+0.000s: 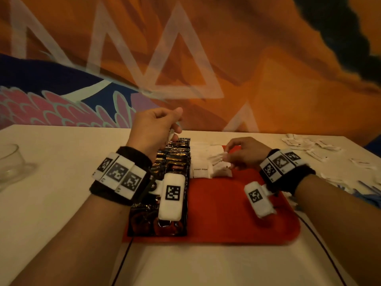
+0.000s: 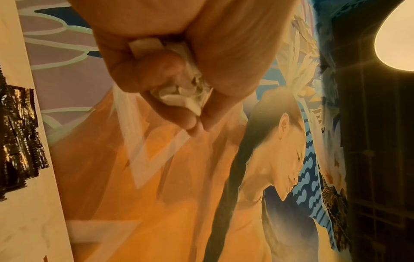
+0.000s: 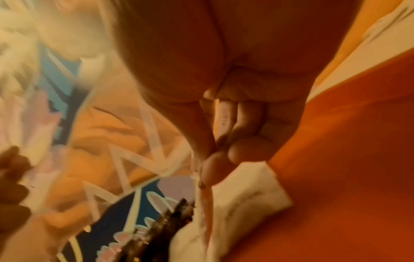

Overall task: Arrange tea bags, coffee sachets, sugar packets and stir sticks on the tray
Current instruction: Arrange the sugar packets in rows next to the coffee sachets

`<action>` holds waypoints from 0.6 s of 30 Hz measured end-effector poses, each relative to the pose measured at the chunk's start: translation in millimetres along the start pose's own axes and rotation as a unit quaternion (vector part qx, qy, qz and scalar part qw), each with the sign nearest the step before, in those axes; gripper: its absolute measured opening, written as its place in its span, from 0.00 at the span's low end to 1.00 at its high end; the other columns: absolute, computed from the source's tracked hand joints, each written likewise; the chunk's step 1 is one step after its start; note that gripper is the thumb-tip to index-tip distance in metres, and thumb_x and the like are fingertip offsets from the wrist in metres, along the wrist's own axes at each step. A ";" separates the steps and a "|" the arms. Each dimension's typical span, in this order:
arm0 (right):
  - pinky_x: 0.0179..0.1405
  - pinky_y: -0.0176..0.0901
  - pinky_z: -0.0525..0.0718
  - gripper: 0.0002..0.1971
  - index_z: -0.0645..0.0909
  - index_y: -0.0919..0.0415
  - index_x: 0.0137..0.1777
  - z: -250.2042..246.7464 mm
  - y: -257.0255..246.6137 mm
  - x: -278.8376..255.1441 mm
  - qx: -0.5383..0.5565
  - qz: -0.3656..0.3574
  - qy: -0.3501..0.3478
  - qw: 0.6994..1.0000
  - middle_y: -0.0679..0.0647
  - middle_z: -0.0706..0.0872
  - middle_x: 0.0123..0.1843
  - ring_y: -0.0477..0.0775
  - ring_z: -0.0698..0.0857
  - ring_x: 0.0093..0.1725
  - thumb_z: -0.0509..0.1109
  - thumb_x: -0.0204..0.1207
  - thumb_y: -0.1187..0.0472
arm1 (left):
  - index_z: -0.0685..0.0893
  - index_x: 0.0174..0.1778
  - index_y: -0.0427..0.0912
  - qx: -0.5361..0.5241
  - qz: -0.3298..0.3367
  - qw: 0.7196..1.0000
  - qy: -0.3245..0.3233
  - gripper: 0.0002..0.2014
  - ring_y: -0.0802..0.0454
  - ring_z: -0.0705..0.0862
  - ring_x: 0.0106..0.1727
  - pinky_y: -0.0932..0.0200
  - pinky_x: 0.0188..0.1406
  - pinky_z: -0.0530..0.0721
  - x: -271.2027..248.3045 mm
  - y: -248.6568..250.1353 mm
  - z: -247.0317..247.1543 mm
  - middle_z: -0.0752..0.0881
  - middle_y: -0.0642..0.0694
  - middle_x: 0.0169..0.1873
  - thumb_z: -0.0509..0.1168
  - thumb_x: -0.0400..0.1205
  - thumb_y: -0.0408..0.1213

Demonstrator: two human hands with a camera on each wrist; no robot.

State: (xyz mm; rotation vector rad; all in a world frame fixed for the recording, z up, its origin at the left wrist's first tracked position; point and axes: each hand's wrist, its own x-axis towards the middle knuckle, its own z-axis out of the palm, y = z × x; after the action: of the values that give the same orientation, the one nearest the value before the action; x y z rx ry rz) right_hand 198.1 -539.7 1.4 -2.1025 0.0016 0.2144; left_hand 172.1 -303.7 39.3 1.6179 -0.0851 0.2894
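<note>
**Both hands busy over the red tray**

While your left hand [image 1: 153, 129] hangs raised above the far end of the coffee sachets [image 1: 175, 162], its fingers are curled tight around a crumpled wad of white packets [image 2: 179, 85]; the left wrist view shows that wad bunched between thumb and fingers. Your right hand [image 1: 245, 153] sits low over the far part of the red tray [image 1: 237, 213], thumb and forefinger pinched together on a thin white sugar packet [image 3: 202, 193]; its lower edge meets the sugar packets [image 1: 208, 164] already laid there, though blur hides exactly how. The dark coffee sachets run in an overlapping row down the tray's left side, from near edge to far; the white sugar packets lie just to their right, touching them, at the far end. The near right of the tray shows bare red. Loose white packets [image 1: 313, 145] are scattered on the white table [image 1: 51, 203] to the far right, well apart from the tray; a clear glass bowl [image 1: 12, 164] stands at the left edge.
</note>
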 end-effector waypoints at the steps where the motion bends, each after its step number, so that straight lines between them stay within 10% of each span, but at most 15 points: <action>1: 0.22 0.36 0.82 0.06 0.80 0.62 0.45 -0.3 3.8 1.4 -0.016 0.019 -0.014 1.000 0.59 0.84 0.32 0.46 0.83 0.23 0.74 0.76 0.71 | 0.89 0.48 0.36 0.002 0.000 1.000 -0.003 0.13 0.57 0.79 0.21 0.66 0.13 0.67 -0.7 0.6 -0.1 0.85 0.50 0.24 0.69 0.84 0.45; 10: 0.22 0.34 0.78 0.07 0.78 0.58 0.46 9.5 12.2 11.1 -0.148 0.077 -0.003 0.986 0.56 0.88 0.33 0.44 0.86 0.25 0.76 0.77 0.64 | 0.89 0.47 0.40 0.006 -0.001 1.000 -0.016 0.12 0.57 0.80 0.23 0.66 0.14 0.68 -1.6 1.8 -2.4 0.85 0.50 0.25 0.69 0.84 0.46; 14: 0.36 0.40 0.78 0.12 0.79 0.53 0.44 13.6 10.4 13.7 -0.351 0.046 0.045 0.934 0.50 0.86 0.43 0.50 0.83 0.42 0.79 0.72 0.50 | 0.89 0.46 0.40 0.006 -0.001 1.000 -0.020 0.11 0.56 0.80 0.23 0.66 0.14 0.68 -2.2 2.3 -2.7 0.85 0.51 0.25 0.69 0.84 0.45; 18: 0.39 0.45 0.83 0.11 0.79 0.51 0.39 17.9 3.4 12.2 -0.336 -0.045 0.080 0.937 0.50 0.84 0.40 0.53 0.84 0.42 0.81 0.67 0.58 | 0.89 0.45 0.39 0.007 0.002 1.000 -0.022 0.11 0.56 0.80 0.23 0.66 0.14 0.67 -1.9 2.0 -2.4 0.85 0.50 0.25 0.69 0.84 0.45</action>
State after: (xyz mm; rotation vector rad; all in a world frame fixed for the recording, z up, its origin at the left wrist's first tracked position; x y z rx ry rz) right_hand 207.1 -525.2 -12.3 -2.7907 -0.0824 -0.0241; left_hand 169.4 -301.7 41.0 1.6388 -0.1204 0.2583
